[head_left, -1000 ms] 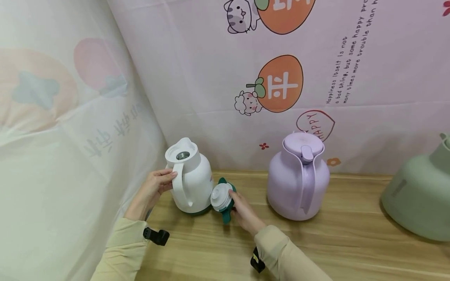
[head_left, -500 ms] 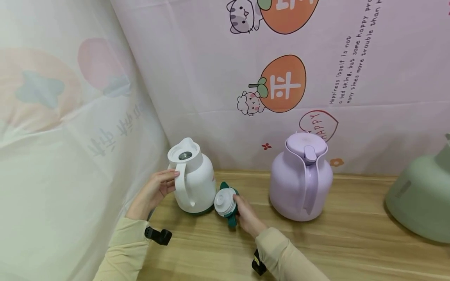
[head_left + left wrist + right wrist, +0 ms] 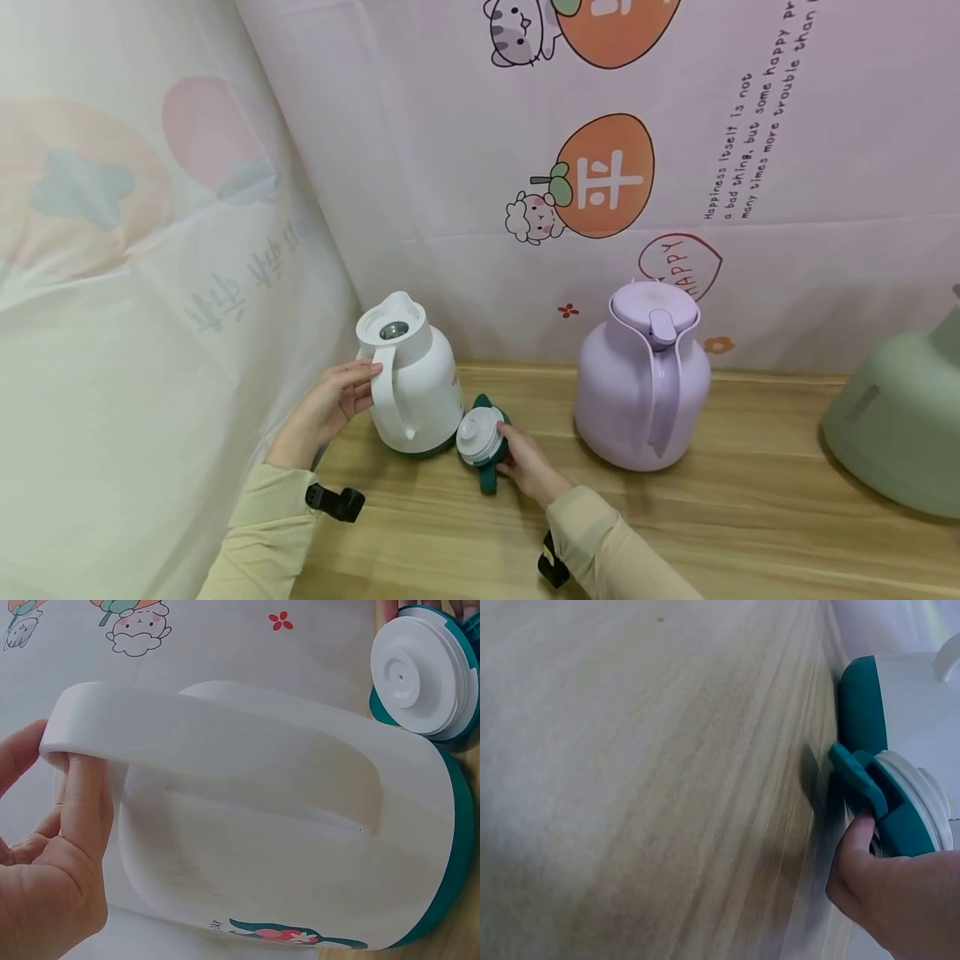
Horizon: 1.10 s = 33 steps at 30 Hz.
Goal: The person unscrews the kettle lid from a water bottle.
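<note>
A white vacuum jug with a dark green base stands upright on the table, its mouth uncovered and showing a metallic inside. My left hand grips the top of the jug's handle, thumb on the outside and fingers hooked through the loop. Just right of the jug's base, my right hand holds the green and white lid by its edge. The lid is tilted, with its white threaded underside facing me and its green lever pointing toward the table's front.
A closed lilac jug stands right of my right hand. Farther right is a sage green jug, cut off by the view's edge. Printed cloth hangs behind the wooden table and along its left side.
My right hand and the lid have come slightly down and toward me beside the jug. The left hand keeps its grip on the handle, and the jug stays in place.
</note>
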Available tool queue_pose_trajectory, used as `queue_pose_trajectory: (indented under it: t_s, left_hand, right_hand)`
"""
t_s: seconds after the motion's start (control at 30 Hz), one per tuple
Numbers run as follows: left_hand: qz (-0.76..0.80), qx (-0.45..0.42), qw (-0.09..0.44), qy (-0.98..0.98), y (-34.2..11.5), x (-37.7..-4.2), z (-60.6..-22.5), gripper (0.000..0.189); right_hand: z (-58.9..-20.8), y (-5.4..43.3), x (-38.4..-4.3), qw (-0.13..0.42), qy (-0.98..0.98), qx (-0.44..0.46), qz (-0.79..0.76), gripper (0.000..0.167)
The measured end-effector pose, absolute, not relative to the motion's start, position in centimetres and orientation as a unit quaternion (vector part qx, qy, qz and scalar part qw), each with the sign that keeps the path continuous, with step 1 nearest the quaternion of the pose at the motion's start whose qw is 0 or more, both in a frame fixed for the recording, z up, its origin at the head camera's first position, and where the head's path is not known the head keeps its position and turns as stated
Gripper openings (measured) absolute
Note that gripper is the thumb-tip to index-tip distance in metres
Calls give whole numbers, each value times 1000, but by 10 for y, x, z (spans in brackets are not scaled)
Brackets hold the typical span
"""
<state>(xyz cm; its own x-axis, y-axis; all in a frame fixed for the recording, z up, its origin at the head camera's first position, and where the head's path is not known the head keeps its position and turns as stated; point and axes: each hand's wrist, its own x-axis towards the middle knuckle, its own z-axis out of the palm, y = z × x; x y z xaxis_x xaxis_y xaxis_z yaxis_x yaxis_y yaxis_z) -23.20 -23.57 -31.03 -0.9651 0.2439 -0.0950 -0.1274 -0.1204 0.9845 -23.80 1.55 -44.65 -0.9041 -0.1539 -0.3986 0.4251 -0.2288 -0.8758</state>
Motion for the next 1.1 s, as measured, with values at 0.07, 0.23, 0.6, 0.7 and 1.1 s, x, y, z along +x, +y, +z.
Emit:
queue_pose_trajectory:
  t_s: [0.07,0.23,0.6,0.7,1.1]
  left_hand:
    - [744,42,123,655,-235,-232,-311,18]
    - [737,41,120,664,-235,-233,-312,14]
    - [741,37,115,661,-235,-234,-312,12]
    - [743,34,115,658,-236,-233,-312,14]
    - [736,32,111,667,-234,-232,-312,11]
  right_hand:
    - [-447,16,-239,191,580,124,-782,57]
    - [-449,22,-239,178,620,127,-754,51]
    - [-452,31,-239,157,720,113,-666,45]
    - [-452,32,-239,150,722,109,-666,44]
    - [-446,34,-235,139,741,93,-650,47]
